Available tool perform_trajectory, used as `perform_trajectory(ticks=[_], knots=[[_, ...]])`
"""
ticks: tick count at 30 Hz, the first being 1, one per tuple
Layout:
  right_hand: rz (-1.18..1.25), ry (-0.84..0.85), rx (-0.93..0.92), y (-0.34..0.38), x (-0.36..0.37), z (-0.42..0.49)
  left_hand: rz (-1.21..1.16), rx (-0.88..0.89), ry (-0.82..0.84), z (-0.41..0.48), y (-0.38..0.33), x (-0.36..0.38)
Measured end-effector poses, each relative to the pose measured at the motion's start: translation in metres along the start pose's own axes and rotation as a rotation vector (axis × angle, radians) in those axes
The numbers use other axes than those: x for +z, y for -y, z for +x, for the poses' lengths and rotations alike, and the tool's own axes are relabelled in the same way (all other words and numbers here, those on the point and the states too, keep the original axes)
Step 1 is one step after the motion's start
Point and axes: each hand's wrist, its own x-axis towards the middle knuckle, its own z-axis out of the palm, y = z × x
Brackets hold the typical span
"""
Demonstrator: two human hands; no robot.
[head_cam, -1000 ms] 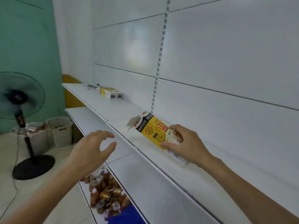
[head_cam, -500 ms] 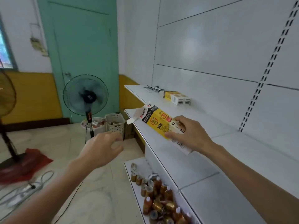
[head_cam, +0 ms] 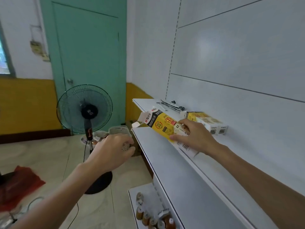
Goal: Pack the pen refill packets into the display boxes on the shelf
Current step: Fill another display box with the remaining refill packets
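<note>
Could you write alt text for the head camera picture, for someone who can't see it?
A person's right hand grips a yellow display box, end flaps open, over a white shelf; the left hand hovers empty, loosely curled. Farther along lie more boxes and pen refill packets, with a standing fan and green door beyond.

The right hand [head_cam: 196, 138] is covering the near half of the yellow display box [head_cam: 162, 125], hiding its lower print; the box's inside is not showing. The left hand [head_cam: 112, 151] is turning its back to the camera, so its palm is lying out of sight, and it is masking part of the white basket [head_cam: 119, 129]. The left forearm is crossing the fan base [head_cam: 99, 184]. Thin dark items [head_cam: 171, 104] at the shelf's far end are appearing too small to identify. Blurred bottles [head_cam: 148, 217] are running off the bottom edge.
</note>
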Motion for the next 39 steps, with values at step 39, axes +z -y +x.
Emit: perform_trajectory(ticks=[39], knots=[[0.485, -0.192, 0.372, -0.06, 0.163, 0.423, -0.592, 0.224, -0.438, 0.513, 0.152, 0.09]])
